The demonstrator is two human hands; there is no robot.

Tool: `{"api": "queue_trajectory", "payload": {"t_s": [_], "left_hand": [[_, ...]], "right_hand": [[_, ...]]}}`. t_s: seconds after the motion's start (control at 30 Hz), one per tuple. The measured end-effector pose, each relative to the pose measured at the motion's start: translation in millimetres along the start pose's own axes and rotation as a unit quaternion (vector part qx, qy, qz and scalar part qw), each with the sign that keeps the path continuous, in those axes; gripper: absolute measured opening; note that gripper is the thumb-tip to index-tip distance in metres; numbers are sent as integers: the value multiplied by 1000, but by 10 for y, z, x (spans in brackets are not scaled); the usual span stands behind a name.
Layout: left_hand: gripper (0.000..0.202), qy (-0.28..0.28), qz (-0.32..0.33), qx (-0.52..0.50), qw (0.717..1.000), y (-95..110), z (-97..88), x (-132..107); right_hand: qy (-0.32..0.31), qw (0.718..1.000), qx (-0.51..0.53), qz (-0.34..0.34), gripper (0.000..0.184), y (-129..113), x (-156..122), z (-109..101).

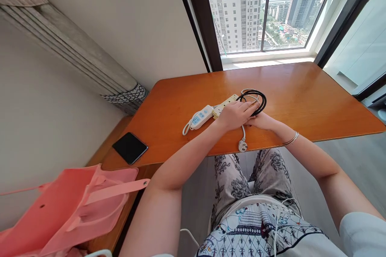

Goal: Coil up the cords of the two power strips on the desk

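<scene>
My left hand [237, 113] lies palm down on the wooden table [301, 96], fingers stretched over a cream power strip [226, 103] and onto a coiled black cable [258, 97]. My right hand [261, 121] rests just below it, mostly covered by the left hand, its fingers hidden. A white cord runs from under my hands to a plug [242, 144] at the table's front edge. A second white power strip with blue buttons [200, 117] lies just left of my left hand.
A black phone [130, 147] lies on a lower wooden ledge at the left. A pink bag [69, 209] sits at the lower left. Folded grey curtain [90, 64] hangs along the wall. A window is behind the table.
</scene>
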State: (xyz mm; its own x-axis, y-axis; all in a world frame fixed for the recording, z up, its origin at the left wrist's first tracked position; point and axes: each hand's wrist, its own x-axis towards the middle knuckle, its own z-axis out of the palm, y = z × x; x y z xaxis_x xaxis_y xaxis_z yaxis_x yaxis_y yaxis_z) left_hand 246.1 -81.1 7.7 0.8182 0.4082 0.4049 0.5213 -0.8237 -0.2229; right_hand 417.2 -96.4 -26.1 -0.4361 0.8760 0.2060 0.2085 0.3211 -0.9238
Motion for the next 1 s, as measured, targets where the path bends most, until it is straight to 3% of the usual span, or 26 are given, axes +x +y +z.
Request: {"api": "queue_trajectory", "payload": {"t_s": [0.07, 0.13, 0.27, 0.37, 0.47, 0.57, 0.63, 0.73, 0.83, 1.0], "left_hand": [[47, -20, -24, 1, 999, -54, -19, -3], [45, -27, -57, -3, 998, -116, -14, -6], [35, -27, -157, -50, 986, -200, 30, -31], [26, -2, -259, -157, 953, -209, 21, -64], [25, 12, -287, -382, 878, -195, -56, -74], [45, -26, -274, -604, 748, -163, -154, -57], [55, -48, -284, -692, 662, -123, -200, -42], [62, -75, -313, -759, 566, -41, -229, -32], [67, -90, -335, -789, 506, 31, -235, -41], [59, -92, -330, -810, 476, 82, -235, -103]], "right_hand": [[-28, 997, 54, 53, 17, -12, -4, 8], [-36, 995, 64, 64, 23, -3, -6, 0], [-51, 995, -70, 58, 20, 38, -58, -47], [-3, 983, -183, -31, 17, -3, -136, -88], [66, 956, -239, -155, 25, -134, -168, -132], [98, 935, -271, -207, 27, -295, -111, -180], [110, 929, -274, -222, 25, -389, -42, -208], [131, 930, -256, -229, 20, -486, 57, -227], [148, 934, -242, -219, 19, -534, 109, -214], [155, 941, -225, -199, 16, -553, 113, -163]]}}
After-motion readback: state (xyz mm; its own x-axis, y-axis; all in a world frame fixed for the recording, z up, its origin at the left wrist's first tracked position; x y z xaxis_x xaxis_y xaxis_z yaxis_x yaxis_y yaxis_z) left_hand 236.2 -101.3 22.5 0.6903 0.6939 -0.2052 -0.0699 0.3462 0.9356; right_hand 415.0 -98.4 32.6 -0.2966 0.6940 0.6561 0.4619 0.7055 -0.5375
